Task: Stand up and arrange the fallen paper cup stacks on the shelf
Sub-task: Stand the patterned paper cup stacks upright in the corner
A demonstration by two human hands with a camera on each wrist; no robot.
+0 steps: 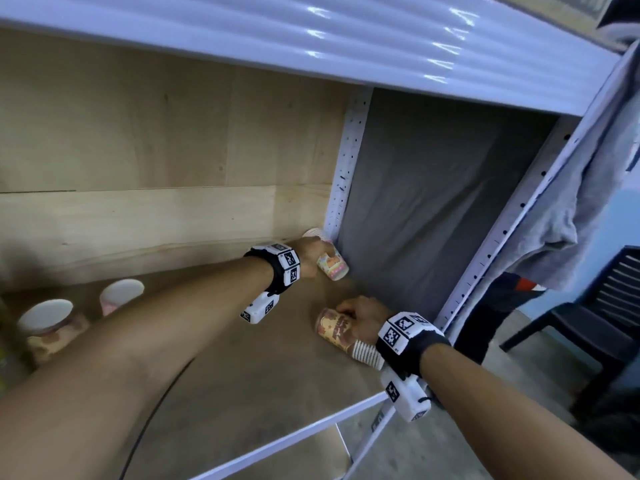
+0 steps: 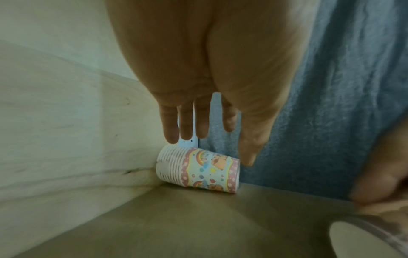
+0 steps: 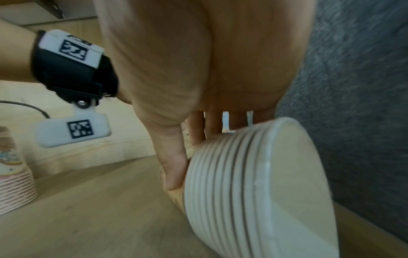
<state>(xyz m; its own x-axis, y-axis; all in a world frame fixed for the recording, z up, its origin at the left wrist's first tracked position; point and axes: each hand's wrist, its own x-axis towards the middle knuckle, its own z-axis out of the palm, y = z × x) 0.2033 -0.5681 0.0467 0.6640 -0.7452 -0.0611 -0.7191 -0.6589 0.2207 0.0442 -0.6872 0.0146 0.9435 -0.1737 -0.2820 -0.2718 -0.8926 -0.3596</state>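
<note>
A fallen stack of printed paper cups (image 1: 332,266) (image 2: 198,170) lies on its side in the back right corner of the shelf (image 1: 242,368). My left hand (image 1: 316,250) (image 2: 217,148) hovers just over it, fingers straight and spread, holding nothing. Nearer the front, a second fallen stack (image 1: 337,332) (image 3: 253,183) lies with its rims toward me. My right hand (image 1: 351,315) (image 3: 194,150) grips this one, thumb on one side and fingers over the other.
Two more cup stacks (image 1: 52,323) (image 1: 119,296) stand at the shelf's left; one (image 3: 13,174) shows rims down. A wooden back panel (image 1: 138,168), a grey cloth side (image 1: 433,202) and a white post (image 1: 346,168) close the corner. A dark chair (image 1: 606,306) stands outside, right.
</note>
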